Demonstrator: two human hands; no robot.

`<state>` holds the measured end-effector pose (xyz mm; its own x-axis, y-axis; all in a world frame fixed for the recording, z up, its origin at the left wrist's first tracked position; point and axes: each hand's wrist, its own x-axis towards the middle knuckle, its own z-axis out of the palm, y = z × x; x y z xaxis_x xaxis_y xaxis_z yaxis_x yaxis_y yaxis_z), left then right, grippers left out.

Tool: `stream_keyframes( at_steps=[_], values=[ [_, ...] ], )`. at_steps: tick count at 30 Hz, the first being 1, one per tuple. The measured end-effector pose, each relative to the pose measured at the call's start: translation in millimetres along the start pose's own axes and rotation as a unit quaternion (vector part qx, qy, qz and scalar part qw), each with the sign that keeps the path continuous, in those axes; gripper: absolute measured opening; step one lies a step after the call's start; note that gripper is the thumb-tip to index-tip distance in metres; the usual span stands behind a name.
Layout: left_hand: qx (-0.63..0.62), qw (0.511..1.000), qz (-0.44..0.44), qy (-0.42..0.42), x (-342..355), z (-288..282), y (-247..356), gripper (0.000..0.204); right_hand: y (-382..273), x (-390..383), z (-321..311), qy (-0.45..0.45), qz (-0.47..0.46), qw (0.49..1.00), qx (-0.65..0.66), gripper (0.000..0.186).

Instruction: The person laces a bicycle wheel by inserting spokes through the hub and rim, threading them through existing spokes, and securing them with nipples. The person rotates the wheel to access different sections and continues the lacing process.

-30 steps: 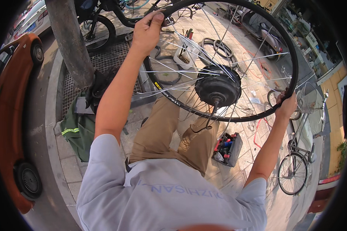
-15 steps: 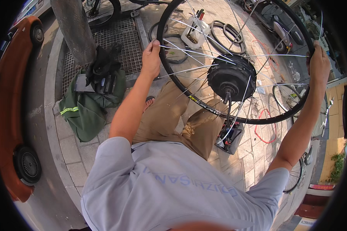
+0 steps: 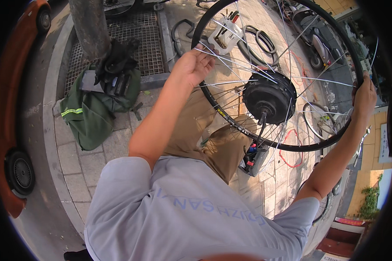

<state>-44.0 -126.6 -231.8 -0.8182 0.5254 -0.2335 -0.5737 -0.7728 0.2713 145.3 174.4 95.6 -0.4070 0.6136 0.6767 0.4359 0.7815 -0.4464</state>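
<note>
A black bicycle wheel rim (image 3: 231,123) with a large black hub motor (image 3: 270,96) is held up in front of me, tilted. Silver spokes (image 3: 312,79) run from the hub, and some poke out past the rim. My left hand (image 3: 193,66) is at the rim's left side, palm partly turned up, its fingers curled at the end of a spoke (image 3: 231,58). At the far right side, my right hand (image 3: 365,96) is closed around the rim. A dark cable (image 3: 261,130) hangs from the hub's axle.
Beyond the wheel stand a white cut-open jug (image 3: 225,38) of tools and coiled black tyres (image 3: 265,43). A toolbox (image 3: 256,162) sits below the wheel by my leg. Left are a green jacket (image 3: 89,124), a tree trunk (image 3: 88,30) and an orange car (image 3: 0,130). A scooter (image 3: 320,45) is parked at far right.
My left hand has let go of the rim's outer edge and moved right and inward to the spokes. The wheel has shifted slightly right and down in view; my right hand keeps its hold.
</note>
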Motion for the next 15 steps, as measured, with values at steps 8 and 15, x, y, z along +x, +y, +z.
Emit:
stream_keyframes(
  at_steps=[8,15],
  values=[
    [-0.219,0.968,0.049,0.112,24.7,15.6,-25.9,0.007,-9.3,-18.2,-1.8,0.028,-0.025,0.998,0.054,0.049],
    [-0.267,0.951,0.082,0.133,25.1,25.0,-28.4,0.004,1.2,1.9,-0.6,-0.044,0.015,0.999,-0.006,0.046]
  ],
)
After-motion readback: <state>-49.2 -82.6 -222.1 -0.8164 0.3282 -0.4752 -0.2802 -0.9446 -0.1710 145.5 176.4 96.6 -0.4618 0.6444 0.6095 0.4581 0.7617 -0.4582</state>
